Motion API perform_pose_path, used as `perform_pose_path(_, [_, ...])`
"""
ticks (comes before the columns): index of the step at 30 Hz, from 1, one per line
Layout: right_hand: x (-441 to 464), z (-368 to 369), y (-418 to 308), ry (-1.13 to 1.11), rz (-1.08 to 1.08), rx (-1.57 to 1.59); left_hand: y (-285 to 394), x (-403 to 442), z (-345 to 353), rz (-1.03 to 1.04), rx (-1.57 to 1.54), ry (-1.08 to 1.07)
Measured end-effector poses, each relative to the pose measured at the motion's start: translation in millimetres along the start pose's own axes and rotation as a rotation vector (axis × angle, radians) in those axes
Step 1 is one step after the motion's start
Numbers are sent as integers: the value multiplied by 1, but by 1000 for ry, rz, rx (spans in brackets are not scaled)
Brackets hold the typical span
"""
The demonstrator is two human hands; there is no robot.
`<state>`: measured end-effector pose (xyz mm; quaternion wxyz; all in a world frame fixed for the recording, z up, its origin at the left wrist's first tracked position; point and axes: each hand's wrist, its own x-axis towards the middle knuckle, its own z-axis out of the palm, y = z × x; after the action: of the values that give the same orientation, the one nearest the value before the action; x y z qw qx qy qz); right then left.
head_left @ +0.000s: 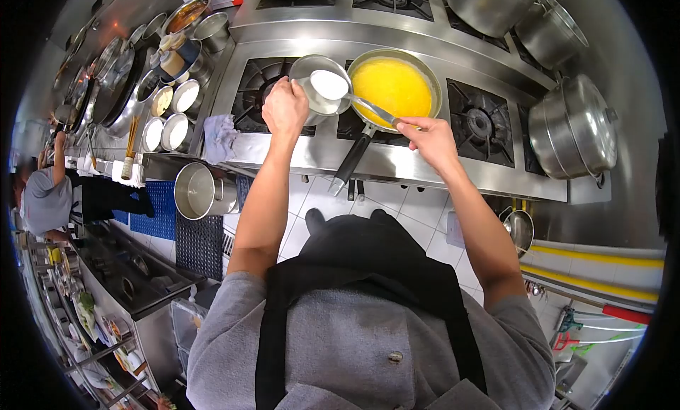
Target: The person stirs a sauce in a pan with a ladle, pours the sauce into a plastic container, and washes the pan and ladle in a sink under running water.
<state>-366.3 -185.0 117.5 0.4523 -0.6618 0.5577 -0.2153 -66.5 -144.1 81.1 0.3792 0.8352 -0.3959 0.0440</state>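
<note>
My left hand (285, 107) is closed at the near left edge of a small metal pot (303, 67), which is tilted over the stove's left front burner. My right hand (426, 139) grips the handle of a ladle (377, 111). The ladle's bowl is full of something white and sits over the pot; I cannot tell whether the white stuff is liquid or powder. Just right of the pot, a frying pan (437, 91) with a black handle holds a bright yellow layer (393, 84). The pan's handle points toward me, with neither hand on it.
Large steel pots (572, 126) stand at the stove's right and back. On the left are containers of white contents (176, 132), squeeze bottles (170, 61) and a cloth (220, 137). Below sits another pot (197, 190). A co-worker (46, 197) stands at far left.
</note>
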Motion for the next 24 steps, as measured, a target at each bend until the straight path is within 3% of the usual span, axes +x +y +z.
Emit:
perform_pose_path(14, [2,-55,35,114,25,70,0,7,-16,-190,2,-95])
perform_pose_path(18, [9,-67,57,178,84,-145,-26,-1,-17,-200,-8,-62])
perform_pose_path(20, [3,-70,59,344,-109,-647,-39,-12,-18,-165,-34,-8])
perform_pose_path(24, [6,-81,68,432,-291,-981,-69,-32,-23,-193,-4,-4])
